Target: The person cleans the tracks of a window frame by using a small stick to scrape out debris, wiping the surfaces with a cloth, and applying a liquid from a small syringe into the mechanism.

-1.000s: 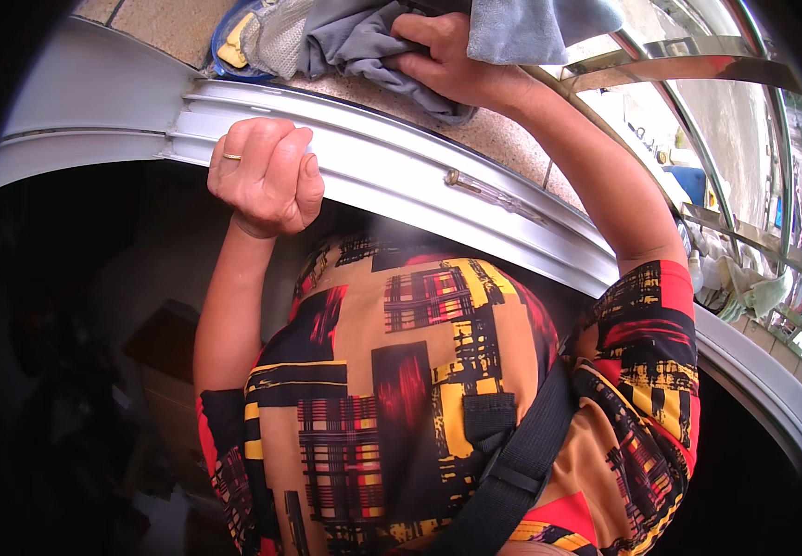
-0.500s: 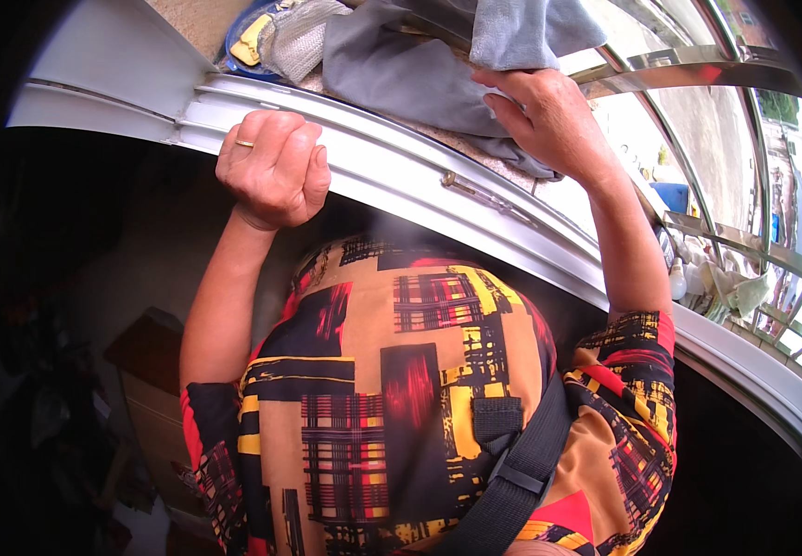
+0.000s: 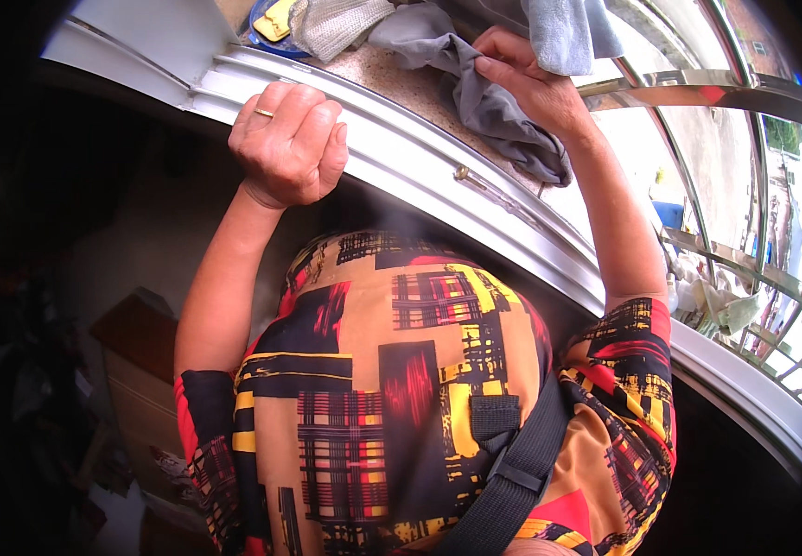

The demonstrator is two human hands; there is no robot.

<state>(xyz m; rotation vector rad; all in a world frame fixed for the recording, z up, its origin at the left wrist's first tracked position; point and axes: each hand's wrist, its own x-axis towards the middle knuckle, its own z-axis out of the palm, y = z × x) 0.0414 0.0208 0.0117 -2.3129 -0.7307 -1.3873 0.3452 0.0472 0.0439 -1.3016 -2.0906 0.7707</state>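
Note:
My right hand pinches a dark grey cloth between thumb and fingers. The cloth hangs bunched over the speckled ledge beyond the window frame. Beside that hand a lighter blue-grey cloth hangs down, partly overlapping its fingers. My left hand is closed in a fist at the white window frame, a ring on one finger. Whatever the left fist holds, if anything, is hidden.
A blue basin with a yellow sponge and a whitish knitted cloth sits at the far left. A slim clear-and-metal stick lies along the frame. Metal window bars curve across the right.
My right hand has drawn the dark grey cloth to the right and bunched it, baring more of the ledge. The left fist stays at the frame, slightly shifted in view.

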